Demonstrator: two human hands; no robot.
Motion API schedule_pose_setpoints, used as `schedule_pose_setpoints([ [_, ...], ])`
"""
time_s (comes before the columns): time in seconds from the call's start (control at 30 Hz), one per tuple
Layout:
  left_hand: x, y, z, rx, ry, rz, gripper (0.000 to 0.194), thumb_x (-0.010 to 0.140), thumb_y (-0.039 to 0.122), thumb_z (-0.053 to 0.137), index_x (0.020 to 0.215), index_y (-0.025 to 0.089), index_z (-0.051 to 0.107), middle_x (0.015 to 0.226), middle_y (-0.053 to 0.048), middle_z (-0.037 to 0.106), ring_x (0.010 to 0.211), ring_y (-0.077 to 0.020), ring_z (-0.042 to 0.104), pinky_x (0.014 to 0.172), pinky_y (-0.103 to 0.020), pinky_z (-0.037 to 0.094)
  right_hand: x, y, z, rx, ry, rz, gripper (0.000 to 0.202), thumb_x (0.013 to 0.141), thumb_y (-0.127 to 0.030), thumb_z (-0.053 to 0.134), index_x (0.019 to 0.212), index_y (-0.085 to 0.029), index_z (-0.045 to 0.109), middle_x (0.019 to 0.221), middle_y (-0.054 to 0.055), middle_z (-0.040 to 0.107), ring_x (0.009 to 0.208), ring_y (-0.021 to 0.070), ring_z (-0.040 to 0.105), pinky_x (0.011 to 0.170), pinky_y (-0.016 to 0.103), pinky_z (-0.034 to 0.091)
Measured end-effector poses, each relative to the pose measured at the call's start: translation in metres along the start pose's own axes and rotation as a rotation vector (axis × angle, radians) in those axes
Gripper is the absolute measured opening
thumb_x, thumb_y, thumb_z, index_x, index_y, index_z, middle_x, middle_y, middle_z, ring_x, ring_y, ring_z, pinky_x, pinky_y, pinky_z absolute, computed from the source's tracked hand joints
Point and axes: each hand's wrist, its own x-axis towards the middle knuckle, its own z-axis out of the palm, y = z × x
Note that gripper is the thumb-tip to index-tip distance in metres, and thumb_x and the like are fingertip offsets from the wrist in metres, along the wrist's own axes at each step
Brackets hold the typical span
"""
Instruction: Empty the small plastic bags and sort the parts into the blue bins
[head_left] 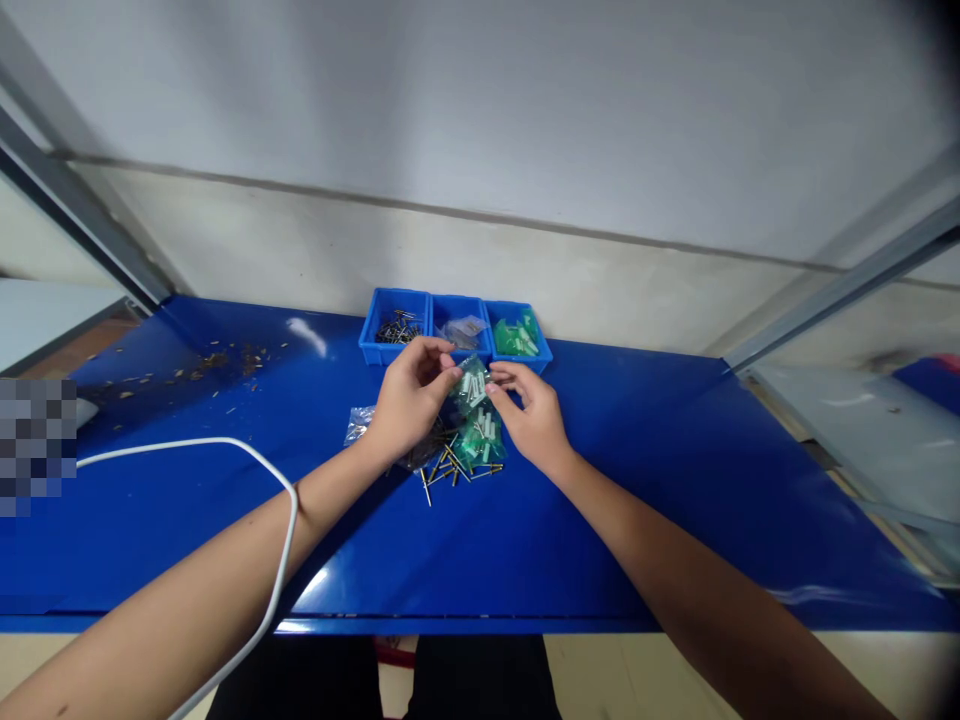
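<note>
So, blue bins [375, 353] hold stuff already; loose pins [454, 460] and a lower bag [486, 440] are left out. Left hand [409, 395] and right hand [536, 415] look pinched on the upper bag [472, 385].

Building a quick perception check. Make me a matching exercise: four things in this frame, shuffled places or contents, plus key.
Things:
1. Leftmost blue plastic bin
2. Bare left hand and right hand
3. White flexible cable
4. Middle blue plastic bin

Matches:
A. Clear plastic bag inside
B. Across the left forearm
C. Loose metal pins inside
D. Fingertips at a translucent green plastic bag with white cylinders

Pairs: 1-C, 2-D, 3-B, 4-A
</note>
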Motion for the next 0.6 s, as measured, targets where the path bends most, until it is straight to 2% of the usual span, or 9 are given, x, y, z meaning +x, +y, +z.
schedule_pose_setpoints([
  [0.13, -0.002, 0.001, 0.006, -0.085, 0.028, -0.052, 0.027, 0.092, 0.016, 0.086, 0.115, 0.021, 0.074, 0.093, -0.002, 0.070, 0.085, -0.0170, 0.068, 0.080, -0.032, 0.058, -0.001, 0.001, 0.002, 0.055, -0.005, 0.122, 0.019, 0.102, -0.044, 0.082, 0.110, -0.027, 0.088, 0.101, 0.005, 0.090, 0.096, 0.0286, 0.086, 0.095, 0.046, 0.070],
  [0.3, -0.003, 0.003, 0.005, -0.050, -0.013, -0.059, 0.024, 0.091, 0.022, 0.089, 0.113, 0.021, 0.079, 0.102, -0.005, 0.077, 0.092, -0.0184, 0.073, 0.082, -0.031, 0.060, -0.001, -0.005, 0.002, 0.104, 0.049, 0.143, 0.018, 0.102, -0.045, 0.081, 0.102, -0.027, 0.087, 0.093, 0.003, 0.086, 0.087, 0.0258, 0.081, 0.083, 0.040, 0.067],
  [0.37, -0.003, 0.003, 0.003, -0.050, -0.075, -0.069, 0.025, 0.092, 0.027, 0.090, 0.115, 0.021, 0.081, 0.101, -0.004, 0.079, 0.085, -0.0178, 0.072, 0.077, -0.031, 0.060, -0.001, -0.009, 0.001, 0.092, 0.051, 0.107, 0.016, 0.103, -0.043, 0.080, 0.102, -0.028, 0.086, 0.094, 0.003, 0.085, 0.089, 0.0260, 0.081, 0.086, 0.041, 0.067],
  [0.47, -0.002, 0.001, 0.002, -0.063, -0.165, -0.125, 0.024, 0.093, 0.035, 0.091, 0.110, 0.021, 0.081, 0.087, -0.001, 0.075, 0.072, -0.0168, 0.068, 0.068, -0.032, 0.058, 0.000, -0.012, -0.001, 0.083, 0.031, 0.072, 0.016, 0.105, -0.041, 0.078, 0.104, -0.029, 0.088, 0.100, 0.004, 0.086, 0.095, 0.0262, 0.081, 0.092, 0.043, 0.067],
  [0.6, 0.000, -0.001, 0.001, -0.072, -0.146, -0.186, 0.024, 0.094, 0.037, 0.091, 0.094, 0.022, 0.071, 0.077, 0.001, 0.069, 0.062, -0.0171, 0.069, 0.061, -0.032, 0.059, 0.002, -0.006, 0.002, 0.197, 0.019, 0.191, 0.025, 0.097, -0.048, 0.089, 0.111, -0.027, 0.088, 0.097, 0.002, 0.085, 0.084, 0.0227, 0.079, 0.082, 0.039, 0.068],
])
